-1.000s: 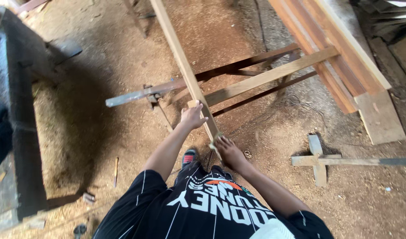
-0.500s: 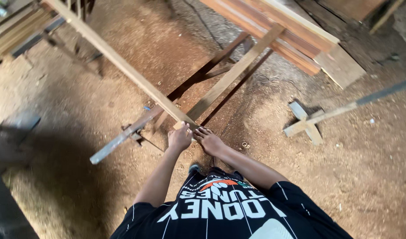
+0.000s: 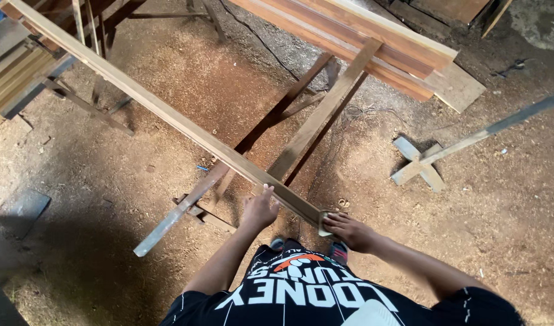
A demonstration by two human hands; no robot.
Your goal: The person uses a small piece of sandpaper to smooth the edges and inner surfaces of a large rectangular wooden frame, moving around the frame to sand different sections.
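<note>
I hold a long, narrow wooden plank [image 3: 168,115] that runs from the upper left down to my hands. My left hand [image 3: 259,208] grips its underside a little way from the near end. My right hand [image 3: 349,231] is closed around the plank's near end, where a small pale piece, perhaps sandpaper, shows under the fingers. The plank lies over a slanted wooden support beam [image 3: 322,115].
Stacked reddish boards [image 3: 361,36] lie at the top right. A grey metal bar [image 3: 180,211] slants below the plank. A wooden cross stand [image 3: 419,163] with a long rod stands at right. More timber [image 3: 14,72] sits at the left. Sawdust covers the dirt floor.
The view has swung, so the plank now points further to the upper left. My right hand has slid to the plank's very end; my left hand stays under it.
</note>
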